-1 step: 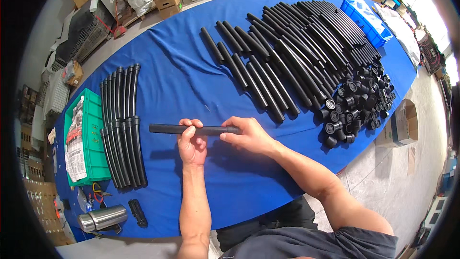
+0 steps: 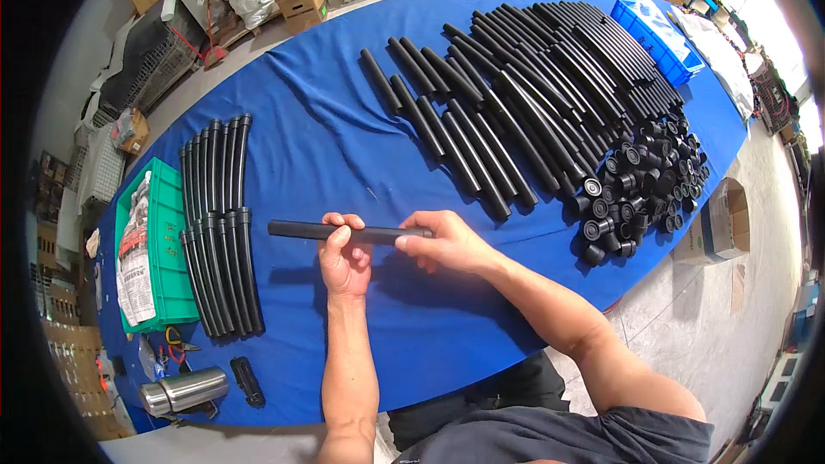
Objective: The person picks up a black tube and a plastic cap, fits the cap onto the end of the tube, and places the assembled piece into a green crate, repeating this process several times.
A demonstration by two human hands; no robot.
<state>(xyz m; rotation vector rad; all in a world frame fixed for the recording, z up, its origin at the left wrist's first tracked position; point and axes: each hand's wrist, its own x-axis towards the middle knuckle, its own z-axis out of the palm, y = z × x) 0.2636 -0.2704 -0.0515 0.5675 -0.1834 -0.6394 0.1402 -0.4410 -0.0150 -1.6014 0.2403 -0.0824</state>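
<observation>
A black tube (image 2: 301, 230) lies almost level across both hands above the blue cloth. My left hand (image 2: 345, 262) is closed around its middle, thumb and fingers wrapped over it. At the tube's right end my right hand (image 2: 449, 245) grips with thumb and fingers; a black cap-like end shows partly between them, the rest hidden. To the right lies a heap of black round caps (image 2: 632, 198), and beyond it many loose black tubes (image 2: 516, 86). On the left, capped black tubes (image 2: 219, 228) lie side by side in two rows.
Left of the capped tubes stands a green crate (image 2: 172, 249) with newspaper in it. Near the front left edge are a steel flask (image 2: 193, 389), pliers (image 2: 178, 345) and a small black object (image 2: 247, 381). A blue crate (image 2: 657, 39) sits at the far right; a cardboard box (image 2: 718, 223) stands on the floor.
The fingers of my right hand have shifted very slightly at the tube's end, and the tube has tilted a little. All else stays put.
</observation>
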